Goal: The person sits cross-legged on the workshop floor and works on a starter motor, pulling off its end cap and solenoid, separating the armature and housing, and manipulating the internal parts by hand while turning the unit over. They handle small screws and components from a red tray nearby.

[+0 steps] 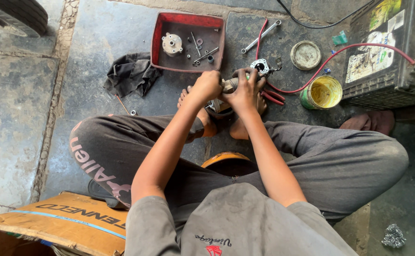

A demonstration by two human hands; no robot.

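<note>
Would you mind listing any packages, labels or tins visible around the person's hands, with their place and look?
Cardboard box: bottom left beside the knee, flat, tan with a blue stripe.
Battery: top right, dark block with worn white, yellow and green labels.
Tin: right of the hands, round, open, yellow inside, green outside.
Lid: above the tin, round, pale.

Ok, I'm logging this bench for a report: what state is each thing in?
left hand: closed on the metal part
right hand: closed on the same part
red tray: flat on the floor, holding small parts
yellow tin: open, upright
round lid: off, lying beside the tin
spanner: lying loose
black rag: crumpled
</note>
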